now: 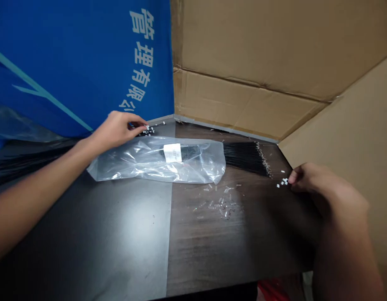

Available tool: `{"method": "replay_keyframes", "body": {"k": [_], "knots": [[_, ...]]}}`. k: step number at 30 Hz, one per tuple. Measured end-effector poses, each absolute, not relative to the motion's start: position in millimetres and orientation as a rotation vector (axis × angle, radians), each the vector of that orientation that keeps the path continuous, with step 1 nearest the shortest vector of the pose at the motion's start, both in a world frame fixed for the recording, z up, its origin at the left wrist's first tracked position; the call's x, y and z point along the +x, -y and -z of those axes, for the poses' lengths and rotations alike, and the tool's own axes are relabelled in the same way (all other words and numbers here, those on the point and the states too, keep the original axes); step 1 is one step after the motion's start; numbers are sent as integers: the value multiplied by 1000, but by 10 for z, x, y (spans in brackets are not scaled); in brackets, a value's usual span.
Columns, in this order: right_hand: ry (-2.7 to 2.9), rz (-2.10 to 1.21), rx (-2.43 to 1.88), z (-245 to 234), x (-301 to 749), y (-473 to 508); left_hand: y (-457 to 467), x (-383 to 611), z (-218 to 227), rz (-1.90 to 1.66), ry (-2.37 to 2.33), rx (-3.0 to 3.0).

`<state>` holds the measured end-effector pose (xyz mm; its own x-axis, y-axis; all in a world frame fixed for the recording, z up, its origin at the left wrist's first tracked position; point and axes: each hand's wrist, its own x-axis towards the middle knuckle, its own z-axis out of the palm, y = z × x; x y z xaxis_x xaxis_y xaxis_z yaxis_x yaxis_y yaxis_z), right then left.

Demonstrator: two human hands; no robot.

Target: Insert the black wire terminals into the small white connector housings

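Dark table [199,251]: one bag [140,161], one label [172,153]; left hand [117,128] pinching white connector [147,127]; right hand [319,180], grip unclear.

Bag [156,165] on table [196,259]; bits [225,205] before it; blocks [285,181] beside right hand [319,186]; cardboard [243,92] behind.

- Large pale Chinese characters [142,54], 管理有限公, run downward on the blue banner [71,37] at the upper left of the frame; the column slants left toward its foot, where the last readable character is 公.
- A white label [172,153] with small dark print sits on the clear plastic bag [133,163] at the centre of the frame; its lines are too small to read.
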<state>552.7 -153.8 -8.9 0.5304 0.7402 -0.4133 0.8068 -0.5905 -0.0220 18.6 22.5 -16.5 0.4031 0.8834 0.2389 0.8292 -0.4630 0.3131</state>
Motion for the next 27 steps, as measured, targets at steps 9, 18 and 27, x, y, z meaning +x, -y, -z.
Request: {"method": "replay_keyframes", "body": {"k": [9, 18, 27], "knots": [[-1312, 547, 2671, -20, 5415, 1584, -254, 53, 187, -546, -1459, 2615], [-1428, 489, 2624, 21, 5385, 1673, 465, 597, -356, -863, -1063, 2747], [-1569, 473, 2816, 83, 5377, 1557, 1402, 1270, 83, -809, -302, 2620]]}}
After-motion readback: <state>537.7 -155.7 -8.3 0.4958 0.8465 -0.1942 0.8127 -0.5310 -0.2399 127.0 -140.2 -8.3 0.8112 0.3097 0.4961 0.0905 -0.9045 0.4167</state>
